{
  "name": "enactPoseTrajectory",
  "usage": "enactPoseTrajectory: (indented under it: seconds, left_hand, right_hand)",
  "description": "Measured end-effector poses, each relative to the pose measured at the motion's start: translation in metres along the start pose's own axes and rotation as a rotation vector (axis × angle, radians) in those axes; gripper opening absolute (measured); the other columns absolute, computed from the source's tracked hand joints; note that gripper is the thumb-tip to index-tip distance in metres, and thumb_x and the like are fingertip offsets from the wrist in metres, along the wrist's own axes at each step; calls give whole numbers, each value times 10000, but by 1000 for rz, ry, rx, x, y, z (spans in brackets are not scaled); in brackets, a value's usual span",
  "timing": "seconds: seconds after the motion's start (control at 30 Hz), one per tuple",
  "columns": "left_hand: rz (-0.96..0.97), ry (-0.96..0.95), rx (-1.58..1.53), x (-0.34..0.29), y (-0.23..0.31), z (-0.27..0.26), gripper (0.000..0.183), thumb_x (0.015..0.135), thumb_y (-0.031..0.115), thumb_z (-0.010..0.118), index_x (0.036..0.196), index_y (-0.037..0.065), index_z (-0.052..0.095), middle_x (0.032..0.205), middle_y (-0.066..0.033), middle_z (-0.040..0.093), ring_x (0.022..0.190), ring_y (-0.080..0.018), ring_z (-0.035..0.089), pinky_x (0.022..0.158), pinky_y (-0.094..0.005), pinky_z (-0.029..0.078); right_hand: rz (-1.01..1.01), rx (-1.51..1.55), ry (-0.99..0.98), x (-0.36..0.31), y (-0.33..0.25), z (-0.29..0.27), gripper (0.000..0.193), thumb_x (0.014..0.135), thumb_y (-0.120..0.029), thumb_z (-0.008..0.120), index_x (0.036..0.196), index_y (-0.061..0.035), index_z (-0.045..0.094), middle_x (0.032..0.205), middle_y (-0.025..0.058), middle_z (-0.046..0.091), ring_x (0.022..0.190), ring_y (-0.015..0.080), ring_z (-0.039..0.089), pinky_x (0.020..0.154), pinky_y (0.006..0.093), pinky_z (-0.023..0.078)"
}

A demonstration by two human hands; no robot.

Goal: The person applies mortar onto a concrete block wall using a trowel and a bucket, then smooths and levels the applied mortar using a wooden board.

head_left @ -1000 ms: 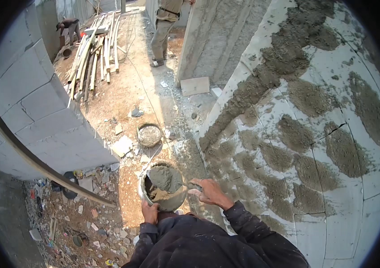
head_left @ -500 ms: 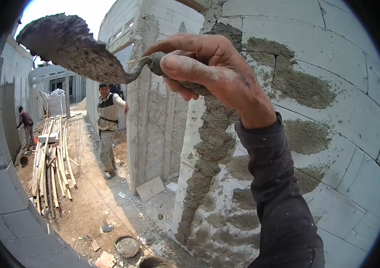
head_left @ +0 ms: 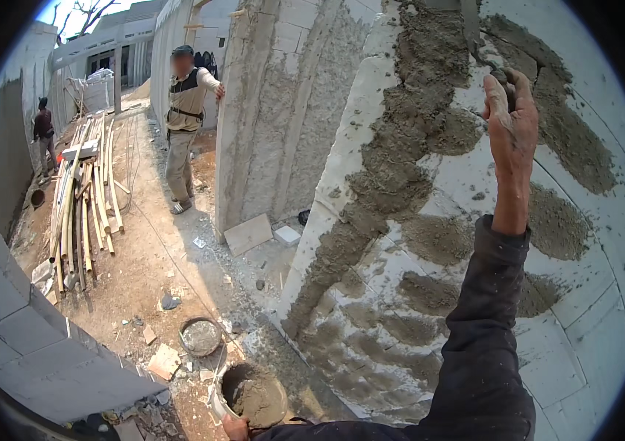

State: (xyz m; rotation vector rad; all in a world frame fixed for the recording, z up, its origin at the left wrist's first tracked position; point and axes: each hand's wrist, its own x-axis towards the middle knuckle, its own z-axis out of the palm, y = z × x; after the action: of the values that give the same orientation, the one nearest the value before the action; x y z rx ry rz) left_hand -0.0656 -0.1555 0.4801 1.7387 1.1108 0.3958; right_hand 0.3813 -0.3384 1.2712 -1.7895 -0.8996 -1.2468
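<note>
My right hand [head_left: 509, 136] is raised at the block wall [head_left: 588, 312], closed around the handle of a trowel [head_left: 470, 28]. The trowel's blade is at the top of a thick vertical strip of wet grey mortar [head_left: 397, 158] along the wall's edge. Several flattened mortar patches [head_left: 559, 220] dot the pale blocks beside it. Low at the bottom edge, my left hand [head_left: 236, 428] grips the rim of a bucket [head_left: 218, 403]. Grey mortar [head_left: 259, 400] lies inside that bucket. Part of the left hand is cut off by the frame.
A second round container [head_left: 201, 336] of grey material stands on the ground by the bucket. Long bamboo poles [head_left: 84, 198] lie in a pile at left. One person [head_left: 187, 121] stands with a hand on a wall end; another person [head_left: 44, 136] is farther back. A low block wall [head_left: 40, 345] curves along the left.
The trowel, earlier loaded with mortar and held up at the left, has swung right to the wall's edge strip. The view has tilted down, bringing in my left hand and the bucket.
</note>
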Motion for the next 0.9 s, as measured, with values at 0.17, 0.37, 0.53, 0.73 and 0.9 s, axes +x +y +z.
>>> enactPoseTrajectory:
  seconds: [0.17,0.37,0.53,0.73,0.9]
  left_hand:
    - [-226,-121,-510,-10,37,24,453,769,23,741,1205,-84,677,1235,-211,710,1111,-349,695,973,-405,561]
    - [-171,-160,-419,-73,58,22,553,817,-16,771,1363,-37,684,1509,-180,593,1336,-263,610,1093,-369,523]
    - [-147,-165,-144,-115,63,-8,503,827,-20,713,1329,-3,702,1371,-105,581,1260,-236,602,1087,-340,490]
    - [19,-145,-235,-115,91,34,547,817,-50,738,1361,-13,695,1443,-124,572,1351,-285,578,1159,-359,462]
    - [-218,-222,-284,-107,88,2,538,822,-41,744,1356,25,733,1718,-296,358,1599,-403,355,1288,-417,332]
  right_hand:
    - [204,136,-1233,-312,26,33,389,1067,-376,715,1305,-70,678,852,124,692,790,253,687,753,392,533]
    - [48,116,-1451,-704,-15,72,275,875,-197,779,1115,-64,757,842,214,732,795,442,733,707,524,577]
    - [-71,369,-1610,-727,-90,33,222,844,-200,761,987,-31,749,815,223,734,752,449,731,692,530,578]
    - [208,293,-1675,-753,-16,18,279,810,-233,780,991,-23,754,830,251,732,834,443,746,717,545,580]
    - [-104,82,-1610,-674,-8,15,204,922,-233,725,840,-49,692,808,216,719,764,438,734,688,571,551]
